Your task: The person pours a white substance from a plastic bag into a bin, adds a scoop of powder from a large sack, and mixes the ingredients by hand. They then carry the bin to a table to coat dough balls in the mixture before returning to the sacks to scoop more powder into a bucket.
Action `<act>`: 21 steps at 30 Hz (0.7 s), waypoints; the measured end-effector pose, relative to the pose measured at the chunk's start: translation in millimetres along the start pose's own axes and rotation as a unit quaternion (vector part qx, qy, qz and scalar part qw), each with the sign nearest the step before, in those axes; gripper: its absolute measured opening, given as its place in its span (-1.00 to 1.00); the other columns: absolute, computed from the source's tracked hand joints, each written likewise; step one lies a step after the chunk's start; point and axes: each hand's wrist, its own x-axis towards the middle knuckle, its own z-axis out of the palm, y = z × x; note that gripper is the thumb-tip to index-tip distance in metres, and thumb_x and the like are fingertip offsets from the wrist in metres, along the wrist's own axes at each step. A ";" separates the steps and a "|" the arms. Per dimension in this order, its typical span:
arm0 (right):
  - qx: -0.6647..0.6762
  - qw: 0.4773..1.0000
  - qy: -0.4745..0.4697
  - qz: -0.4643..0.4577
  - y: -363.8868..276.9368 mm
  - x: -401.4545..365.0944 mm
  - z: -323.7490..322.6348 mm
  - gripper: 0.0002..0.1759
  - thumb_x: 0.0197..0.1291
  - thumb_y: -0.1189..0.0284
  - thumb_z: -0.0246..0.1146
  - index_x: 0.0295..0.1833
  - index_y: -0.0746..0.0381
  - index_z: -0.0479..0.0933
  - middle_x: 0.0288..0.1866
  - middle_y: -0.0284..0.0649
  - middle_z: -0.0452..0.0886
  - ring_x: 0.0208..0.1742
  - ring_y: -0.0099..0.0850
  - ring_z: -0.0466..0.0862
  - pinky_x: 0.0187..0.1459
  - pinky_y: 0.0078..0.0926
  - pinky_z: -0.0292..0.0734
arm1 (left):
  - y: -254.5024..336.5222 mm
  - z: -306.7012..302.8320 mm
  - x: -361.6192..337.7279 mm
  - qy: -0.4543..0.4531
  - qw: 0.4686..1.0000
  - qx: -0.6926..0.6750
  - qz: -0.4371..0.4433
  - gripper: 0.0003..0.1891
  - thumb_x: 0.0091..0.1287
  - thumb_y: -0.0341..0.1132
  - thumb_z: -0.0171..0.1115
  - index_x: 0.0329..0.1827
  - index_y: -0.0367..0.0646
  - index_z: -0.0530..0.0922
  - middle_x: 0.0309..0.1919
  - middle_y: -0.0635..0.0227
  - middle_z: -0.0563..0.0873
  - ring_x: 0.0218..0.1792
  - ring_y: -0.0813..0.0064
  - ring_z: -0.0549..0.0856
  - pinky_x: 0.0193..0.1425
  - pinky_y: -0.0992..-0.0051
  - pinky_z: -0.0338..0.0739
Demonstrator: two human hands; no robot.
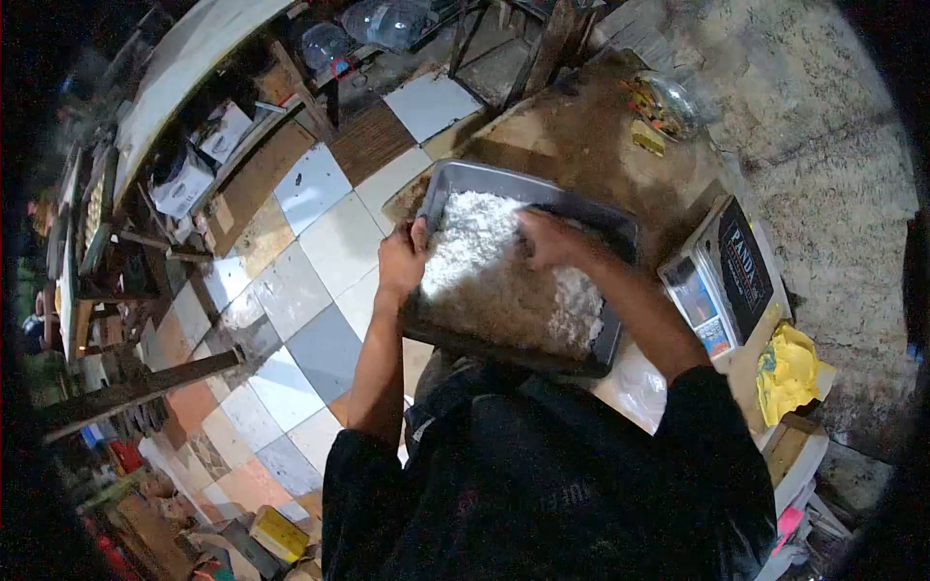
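Note:
A grey rectangular tray (628, 232) rests in front of my body, partly over a brown tabletop. It holds white powder (475, 228) at the upper left and a brownish, shaded mass across the lower middle, with more white at the lower right. My left hand (403, 259) grips the tray's left wall, thumb over the rim. Inside the tray, my right hand (550, 240) reaches into the powder near its upper middle; the fingertips are partly hidden, and whether they hold anything cannot be made out.
On the right lie a black-and-white box (741, 271) and a crumpled yellow bag (790, 373). A clear container (668, 105) and a small yellow block (647, 137) stand at the table's back. A wooden bench with boxes is at left, over a tiled floor.

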 end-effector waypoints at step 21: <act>-0.081 0.950 -0.288 -0.090 -62.8 43.5 -14.1 -0.13 -0.20 0.15 0.44 0.26 0.21 0.27 0.31 -0.04 0.28 0.34 -0.12 0.26 0.34 -0.23 0.16 | 4.8 -15.3 -12.5 0.005 1.000 -0.027 -0.001 -0.59 0.39 -0.06 -0.03 -0.12 -0.30 0.52 -0.39 -0.07 0.63 -0.30 -0.06 0.61 -0.18 0.15 0.48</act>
